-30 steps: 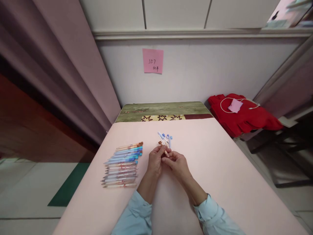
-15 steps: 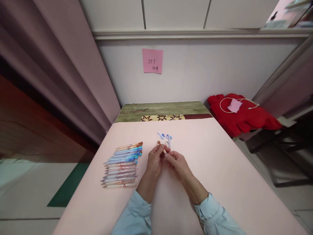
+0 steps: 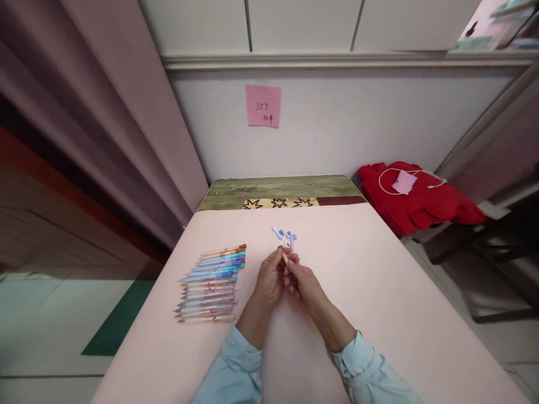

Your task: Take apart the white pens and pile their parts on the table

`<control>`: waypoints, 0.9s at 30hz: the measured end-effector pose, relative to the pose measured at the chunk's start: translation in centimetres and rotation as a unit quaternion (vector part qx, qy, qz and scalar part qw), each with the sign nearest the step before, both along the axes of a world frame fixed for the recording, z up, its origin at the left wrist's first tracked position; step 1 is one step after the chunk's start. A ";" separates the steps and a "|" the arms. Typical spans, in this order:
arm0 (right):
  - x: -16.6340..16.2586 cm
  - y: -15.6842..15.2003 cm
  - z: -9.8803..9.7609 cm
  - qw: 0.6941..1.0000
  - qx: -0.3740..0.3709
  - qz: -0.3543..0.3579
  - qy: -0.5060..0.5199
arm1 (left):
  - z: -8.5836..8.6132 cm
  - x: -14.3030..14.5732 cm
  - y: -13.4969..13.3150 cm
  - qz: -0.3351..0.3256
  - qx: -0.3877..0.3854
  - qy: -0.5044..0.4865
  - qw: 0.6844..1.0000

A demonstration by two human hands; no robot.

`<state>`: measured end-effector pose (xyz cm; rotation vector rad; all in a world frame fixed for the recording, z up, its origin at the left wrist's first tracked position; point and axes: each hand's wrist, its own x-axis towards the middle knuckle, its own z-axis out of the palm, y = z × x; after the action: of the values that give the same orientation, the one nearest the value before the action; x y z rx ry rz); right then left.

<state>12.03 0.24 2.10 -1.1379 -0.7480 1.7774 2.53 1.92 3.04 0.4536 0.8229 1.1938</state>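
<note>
My left hand [image 3: 268, 276] and my right hand [image 3: 306, 284] are close together above the middle of the table, both closed on a small peach-coloured pen [image 3: 285, 258] with a brown end. The thumb and fingers of each hand pinch it, and they cover part of its length. Just beyond my fingertips lie loose pen parts: a pale blue barrel [image 3: 276, 231], small blue caps [image 3: 288, 234] and a thin white tube. To the left of my hands, several pens [image 3: 214, 275] lie side by side in a row, some with blue or brown ends, others clear with red marks.
A pale pink cover [image 3: 357, 314] lies over the table, whose green far end [image 3: 278, 185] shows by the wall. A pink note [image 3: 263, 105] is stuck there. Red cloth [image 3: 421, 207] with a white cable is at the right; a curtain [image 3: 155, 112] hangs at the left.
The brown end that stuck up above my left fingers is now lower, down between my fingertips. My right hand has shifted slightly. The row of pens has not moved.
</note>
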 end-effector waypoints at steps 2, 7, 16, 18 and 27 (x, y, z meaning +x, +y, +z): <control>-0.3 0.0 -0.2 0.999 0.009 0.017 -0.030 | -0.3 0.0 -0.1 -0.030 -0.015 0.006 0.999; -1.2 -0.2 -1.3 0.976 0.134 -0.011 -0.174 | -1.1 0.3 -0.1 0.027 -0.037 0.029 0.999; -2.0 -0.8 -2.4 0.928 0.222 -0.041 -0.297 | 0.6 1.3 -0.7 0.129 -0.025 0.059 0.990; -2.1 -0.8 -2.3 0.928 0.225 -0.044 -0.295 | 0.7 1.2 -0.7 0.134 -0.030 0.061 0.989; -2.0 -1.0 -1.8 0.925 0.221 -0.039 -0.308 | -0.4 0.4 -0.2 0.089 -0.030 0.017 0.995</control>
<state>10.02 -0.78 0.33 -1.3869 -1.3716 1.0838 2.88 1.72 2.68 0.3576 0.9415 1.3241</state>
